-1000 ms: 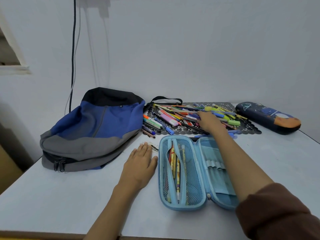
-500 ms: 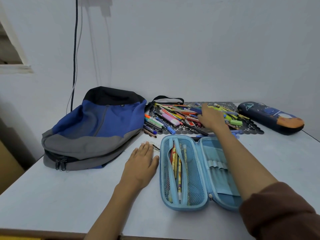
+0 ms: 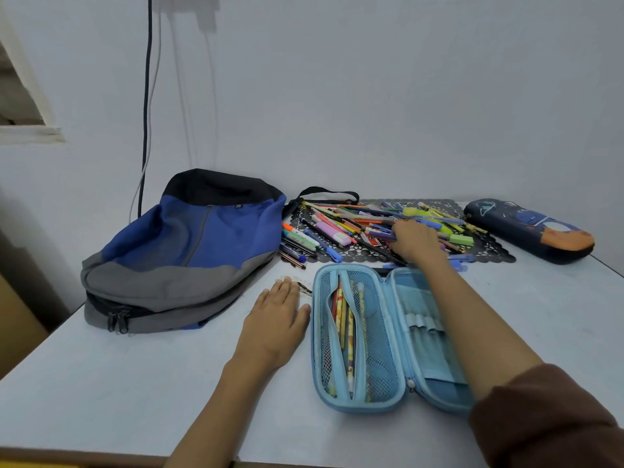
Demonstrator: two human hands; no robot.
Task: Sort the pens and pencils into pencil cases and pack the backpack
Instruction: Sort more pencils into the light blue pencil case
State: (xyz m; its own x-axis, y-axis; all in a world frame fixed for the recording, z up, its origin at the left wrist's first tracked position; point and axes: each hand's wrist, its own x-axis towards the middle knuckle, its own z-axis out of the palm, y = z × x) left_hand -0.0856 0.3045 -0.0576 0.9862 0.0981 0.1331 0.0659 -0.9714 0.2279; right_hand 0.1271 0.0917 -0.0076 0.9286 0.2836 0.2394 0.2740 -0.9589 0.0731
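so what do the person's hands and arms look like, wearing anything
The left hand and right hand are bare: no gloves, rings or watch. The left forearm is uncovered; the right arm wears a dark brown fabric sleeve near the elbow.

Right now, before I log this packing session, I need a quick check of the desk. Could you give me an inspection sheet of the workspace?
Surface: pale table, with a black lace mat at its back.
Job's things: light-blue pencil case lies open with pencils in its mesh pocket; pile of pens and pencils lies mostly on the mat; dark pencil case is closed, at the right; backpack lies at the left.
Clutter: small speckled scrap by the left fingertips.
Hands: left hand rests flat on the table beside the open case; right hand is on the pile, grip unclear.
Cables: dark cable runs down the wall behind the backpack.
Surroundings: pale wall; ledge at the left.
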